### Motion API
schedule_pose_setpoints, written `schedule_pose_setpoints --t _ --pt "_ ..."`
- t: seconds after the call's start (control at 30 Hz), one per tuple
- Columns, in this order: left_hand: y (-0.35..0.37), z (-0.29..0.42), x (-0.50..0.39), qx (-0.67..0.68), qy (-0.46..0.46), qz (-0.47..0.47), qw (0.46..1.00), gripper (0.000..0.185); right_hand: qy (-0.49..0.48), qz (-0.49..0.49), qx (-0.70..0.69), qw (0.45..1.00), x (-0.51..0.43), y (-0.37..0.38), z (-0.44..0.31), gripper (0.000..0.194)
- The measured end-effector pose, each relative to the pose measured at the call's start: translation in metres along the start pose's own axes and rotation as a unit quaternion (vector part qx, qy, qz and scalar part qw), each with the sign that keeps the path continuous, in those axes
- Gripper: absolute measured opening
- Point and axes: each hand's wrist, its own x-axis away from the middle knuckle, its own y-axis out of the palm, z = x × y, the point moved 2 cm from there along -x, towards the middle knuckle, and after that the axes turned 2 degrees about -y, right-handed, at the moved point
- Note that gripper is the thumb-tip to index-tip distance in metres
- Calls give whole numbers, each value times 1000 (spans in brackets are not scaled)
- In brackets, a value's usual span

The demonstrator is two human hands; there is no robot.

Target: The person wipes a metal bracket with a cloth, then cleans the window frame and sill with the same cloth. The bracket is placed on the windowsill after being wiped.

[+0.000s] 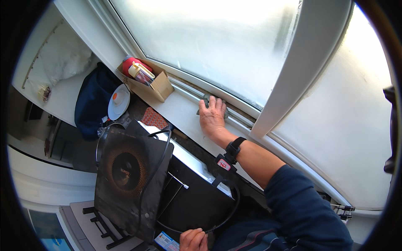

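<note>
My right hand [213, 117] presses down over a bunched grey-green rag [205, 98] on the white sliding-window track [191, 90]. Its fingers spread over the rag and hide most of it. A black strap with a small box [231, 153] circles that wrist. At the bottom edge, my left hand [193, 240] has its fingers curled beside a black cable [234, 207]; whether it grips anything is hidden. Between the hands stands a tilted black Supor induction cooktop [125, 175], in front of a large black panel [194, 200].
A cardboard box [154, 84] holding a red item and a clear pitcher [141, 73] stands on the sill. Left are a dark blue cloth bag [91, 100], a white lid with an orange knob [119, 102] and a plastic bag [66, 56]. The window frame [292, 72] rises right.
</note>
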Motion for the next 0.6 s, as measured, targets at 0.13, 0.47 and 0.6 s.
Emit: schedule_pose_setpoints --t 0.13,0.47,0.6 --pt "-1 0 -1 10 -19 2 1000 30 -15 14 -72 997 -27 19 -19 29" --pt "0 0 -1 16 -56 16 998 24 37 -58 -359 931 -149 17 -12 44" --pt "0 -2 1 20 -54 20 998 24 -10 -143 -309 940 -154 33 -22 41"
